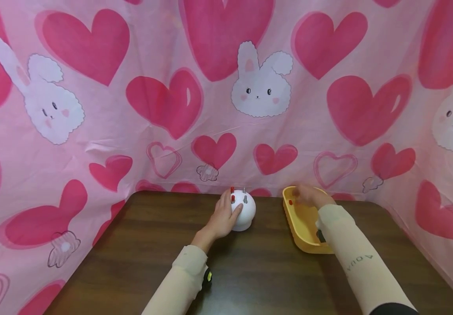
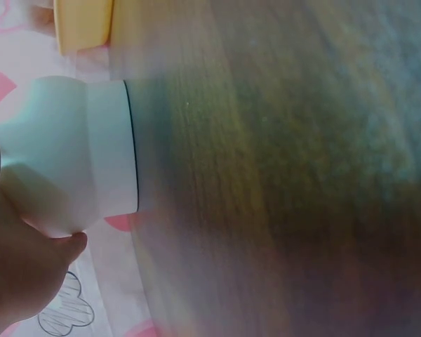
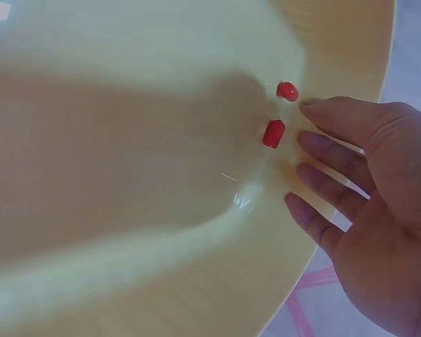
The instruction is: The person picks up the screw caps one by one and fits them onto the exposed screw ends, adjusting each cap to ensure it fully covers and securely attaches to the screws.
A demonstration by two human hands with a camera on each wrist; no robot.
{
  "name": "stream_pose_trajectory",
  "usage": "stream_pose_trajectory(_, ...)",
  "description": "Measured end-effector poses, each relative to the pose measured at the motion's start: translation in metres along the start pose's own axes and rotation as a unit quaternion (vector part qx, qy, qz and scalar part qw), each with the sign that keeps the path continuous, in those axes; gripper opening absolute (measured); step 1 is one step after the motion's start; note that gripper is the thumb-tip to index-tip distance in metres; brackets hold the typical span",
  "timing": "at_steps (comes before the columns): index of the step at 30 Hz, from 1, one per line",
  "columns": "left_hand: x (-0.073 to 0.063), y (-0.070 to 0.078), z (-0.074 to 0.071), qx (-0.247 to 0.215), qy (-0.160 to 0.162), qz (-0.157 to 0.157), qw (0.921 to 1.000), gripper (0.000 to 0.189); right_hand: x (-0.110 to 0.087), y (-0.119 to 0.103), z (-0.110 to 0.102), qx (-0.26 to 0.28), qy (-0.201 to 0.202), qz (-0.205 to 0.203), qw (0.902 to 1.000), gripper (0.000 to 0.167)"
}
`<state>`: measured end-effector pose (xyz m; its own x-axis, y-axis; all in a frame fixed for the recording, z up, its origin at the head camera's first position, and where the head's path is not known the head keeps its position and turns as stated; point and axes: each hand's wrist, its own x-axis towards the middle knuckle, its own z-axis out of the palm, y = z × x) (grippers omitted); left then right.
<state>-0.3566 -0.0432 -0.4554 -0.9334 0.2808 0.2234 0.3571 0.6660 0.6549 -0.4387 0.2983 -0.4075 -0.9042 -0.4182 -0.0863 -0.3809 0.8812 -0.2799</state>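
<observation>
A white ball-shaped piece on a short round foot [image 1: 243, 221] stands on the table, metal pegs [image 1: 245, 199] and small red caps [image 1: 233, 198] sticking up from its top. My left hand [image 1: 221, 218] holds it from the left, thumb across the front and fingers round the far side. In the left wrist view the smooth side of the white piece [image 2: 63, 147] shows beside the thumb. Over the far end of a yellow tray [image 1: 303, 218], my right hand [image 3: 379, 189] has its fingers spread, holding nothing. Two small red caps [image 3: 274, 134] lie in the tray just off its fingertips.
Both things are on a dark wooden table [image 1: 151, 253], the tray to the right of the white piece. A pink cloth with hearts and rabbits [image 1: 210, 118] hangs behind the table and along its sides.
</observation>
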Motion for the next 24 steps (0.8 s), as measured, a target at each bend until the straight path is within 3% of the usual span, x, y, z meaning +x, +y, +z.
stream_pose_trajectory(7,-0.0016,0.0024,-0.0012,-0.014,0.014,0.013,0.9997,0.08,-0.0025,-0.0029,0.003,-0.038,-0.04,0.02,0.9983,0.015)
stream_pose_trajectory(15,-0.006,0.005,-0.003,-0.012,0.002,0.002,0.9999,0.081,-0.0079,-0.0067,0.0052,-0.029,-0.054,0.023,0.9978,0.02)
stream_pose_trajectory(21,-0.0074,0.0076,-0.0045,-0.005,-0.001,-0.001,1.0,0.081,-0.0095,-0.0065,0.0047,-0.002,-0.072,0.057,0.9958,0.025)
stream_pose_trajectory(24,-0.0073,0.0077,-0.0046,-0.007,0.003,0.002,1.0,0.081,-0.0094,-0.0043,0.0051,-0.007,-0.067,0.044,0.9968,0.021)
